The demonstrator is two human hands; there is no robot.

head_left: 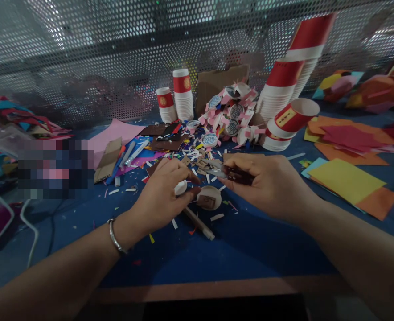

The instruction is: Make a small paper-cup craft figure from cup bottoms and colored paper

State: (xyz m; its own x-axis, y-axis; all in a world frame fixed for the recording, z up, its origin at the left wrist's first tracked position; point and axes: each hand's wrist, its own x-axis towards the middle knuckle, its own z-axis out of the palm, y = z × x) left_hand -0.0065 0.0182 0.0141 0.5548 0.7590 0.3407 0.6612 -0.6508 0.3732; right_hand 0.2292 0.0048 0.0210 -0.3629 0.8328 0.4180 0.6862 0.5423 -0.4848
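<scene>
Forearms (80,256) near, over blue counter (250,254).
L grip (165,187) half-curled by wht round pc (217,197), can't tell if holding; R grip (268,183) holds dark-handled tool (237,174).

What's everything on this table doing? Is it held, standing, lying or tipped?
Right hand: closed around the dark-handled tool.
Left hand: fingers bent beside the round white piece; touching, unclear.
Round white piece: brown patch showing.
Bracelet: worn on left wrist.
Two small cup stacks: nested, standing.
Red-and-white cup: tipped.
Brown stick: lying.
Yellow sheet: partly covering an orange sheet.
Paper scraps: scattered.
</scene>
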